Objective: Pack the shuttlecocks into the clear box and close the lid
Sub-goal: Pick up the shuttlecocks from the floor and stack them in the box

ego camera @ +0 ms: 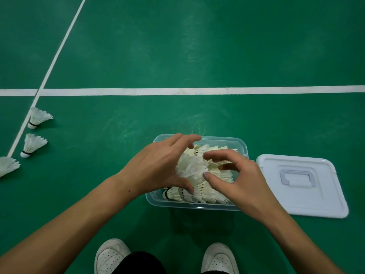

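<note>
Shuttlecocks (199,175) look feather-light and crushable to me, so my left hand (158,167) and right hand (235,178), curled grips cupping them low-centre inside the clear box (197,206), should favour cork bases.

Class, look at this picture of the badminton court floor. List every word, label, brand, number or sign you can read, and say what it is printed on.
None can be read.
clear box: no label visible.
lid: plain, only a moulded handle.
shuttlecocks in the box: dark bands at the cork, no legible print.
loose shuttlecocks on the floor: the same, too small to tell.
white shoes: only perforations, no brand visible.
Court lines: plain white.
</note>
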{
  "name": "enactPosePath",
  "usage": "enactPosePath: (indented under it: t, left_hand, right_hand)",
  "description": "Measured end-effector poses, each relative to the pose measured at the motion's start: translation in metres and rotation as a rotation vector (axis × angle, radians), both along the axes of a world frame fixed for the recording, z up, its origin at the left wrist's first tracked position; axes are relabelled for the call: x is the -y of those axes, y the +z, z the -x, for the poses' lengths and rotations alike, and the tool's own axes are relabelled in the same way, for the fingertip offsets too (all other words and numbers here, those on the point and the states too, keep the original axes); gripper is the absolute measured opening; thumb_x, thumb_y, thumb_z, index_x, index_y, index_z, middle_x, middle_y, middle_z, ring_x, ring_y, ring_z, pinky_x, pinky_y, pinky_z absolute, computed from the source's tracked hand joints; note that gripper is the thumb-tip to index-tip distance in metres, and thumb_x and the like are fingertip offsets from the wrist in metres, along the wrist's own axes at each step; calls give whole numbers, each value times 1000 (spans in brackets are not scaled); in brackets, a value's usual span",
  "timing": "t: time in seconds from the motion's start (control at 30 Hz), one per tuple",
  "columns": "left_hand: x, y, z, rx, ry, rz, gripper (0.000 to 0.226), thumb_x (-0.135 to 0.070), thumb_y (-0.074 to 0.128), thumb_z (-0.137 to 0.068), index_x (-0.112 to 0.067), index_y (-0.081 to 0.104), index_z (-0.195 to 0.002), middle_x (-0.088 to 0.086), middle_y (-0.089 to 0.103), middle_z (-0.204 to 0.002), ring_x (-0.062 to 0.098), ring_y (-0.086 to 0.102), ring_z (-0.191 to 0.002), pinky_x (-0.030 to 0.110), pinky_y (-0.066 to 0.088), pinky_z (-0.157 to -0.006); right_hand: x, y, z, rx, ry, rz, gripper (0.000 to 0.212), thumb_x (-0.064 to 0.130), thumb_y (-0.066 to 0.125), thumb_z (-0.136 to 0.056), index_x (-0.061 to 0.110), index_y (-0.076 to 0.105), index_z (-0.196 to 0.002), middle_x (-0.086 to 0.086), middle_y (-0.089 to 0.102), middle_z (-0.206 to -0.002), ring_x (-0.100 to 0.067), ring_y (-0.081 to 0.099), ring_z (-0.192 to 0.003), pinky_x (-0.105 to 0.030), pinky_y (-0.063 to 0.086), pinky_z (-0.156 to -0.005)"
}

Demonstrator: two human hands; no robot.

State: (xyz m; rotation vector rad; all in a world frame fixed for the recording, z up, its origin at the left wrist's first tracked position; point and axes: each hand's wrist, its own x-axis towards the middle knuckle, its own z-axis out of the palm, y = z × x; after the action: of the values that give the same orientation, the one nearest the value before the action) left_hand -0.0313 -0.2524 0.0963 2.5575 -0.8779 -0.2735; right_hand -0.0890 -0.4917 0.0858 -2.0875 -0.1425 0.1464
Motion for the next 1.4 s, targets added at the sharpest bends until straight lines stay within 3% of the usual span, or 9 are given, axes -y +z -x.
enactPosePath:
  t: [0.07, 0.17, 0.3, 0.4, 0.47, 0.63, 0.8, 1.2, 1.4]
  left_hand:
    - [6, 4, -3, 3, -21, 17, 122, -70, 84, -59, -30, 29, -161, -6, 56, -143, -1, 48, -95, 30, 51, -79]
    - [10, 8, -10, 59, -53, -3, 130, -61, 92, -58, -32, 23, -164, -4, 51, -145, 7, 46, -79, 31, 52, -73]
    - [6, 10, -14, -8, -41, 123, 130, -63, 94, -59, -34, 23, -164, -6, 41, -149, 20, 64, -108, 41, 58, -90]
    - [4, 10, -14, -48, -27, 288, 122, -61, 93, -61, -27, 33, -162, -6, 45, -146, 0, 57, -99, 17, 49, -87]
    - [-3, 8, -14, -38, 18, 325, 117, -62, 91, -62, -24, 39, -159, -6, 48, -143, 3, 61, -93, 9, 43, -83]
    - [-30, -16, -12, -63, 85, 152, 89, -65, 82, -71, -25, 55, -146, -11, 56, -134, 3, 61, -102, 26, 56, -88]
    - [-29, -48, -3, 27, -9, -120, 72, -56, 87, -75, -23, 65, -135, -5, 67, -127, 20, 67, -111, 43, 59, -83]
    - [17, -61, -6, 101, 78, -241, 49, -63, 75, -83, -31, 69, -119, -13, 67, -105, 18, 67, -100, 31, 44, -65]
    - [15, -55, -3, 38, 102, -208, 59, -56, 80, -83, -28, 62, -132, -8, 65, -121, 19, 65, -110, 37, 55, -79]
  right_hand:
    - [-5, 7, -2, 71, 132, 21, 42, 21, 84, -88, 32, 71, -126, 20, 69, -125, -12, 60, -126, -29, 50, -101]
    - [-12, 2, -6, 164, 240, 54, 30, 19, 82, -91, 25, 75, -118, 19, 71, -116, -14, 59, -122, -33, 50, -100]
    - [-8, -6, -8, 360, 192, 83, 15, 15, 80, -94, 13, 77, -108, 9, 74, -102, -18, 65, -102, -37, 54, -87]
    - [-3, -5, -4, 420, 92, 77, 10, 12, 77, -95, 10, 78, -104, 5, 75, -99, -13, 69, -95, -30, 55, -84]
    - [4, -3, -1, 389, -29, 31, 10, 11, 77, -93, 11, 79, -102, 7, 75, -97, -8, 70, -92, -22, 55, -83]
    - [25, -13, 11, 296, -246, 34, 12, 7, 78, -91, 15, 78, -100, 10, 75, -95, -10, 71, -88, -15, 53, -79]
    - [19, -38, 20, 288, -143, 167, 12, 16, 78, -92, 16, 79, -104, 12, 75, -98, -4, 71, -90, -25, 60, -78]
    - [6, -65, 2, 36, 3, 550, 16, 11, 71, -94, 24, 65, -86, 10, 71, -80, -14, 66, -73, -41, 59, -67]
    - [18, -47, 0, -216, -41, 260, 30, 23, 82, -91, 29, 75, -120, 21, 73, -97, 3, 70, -87, -25, 62, -84]
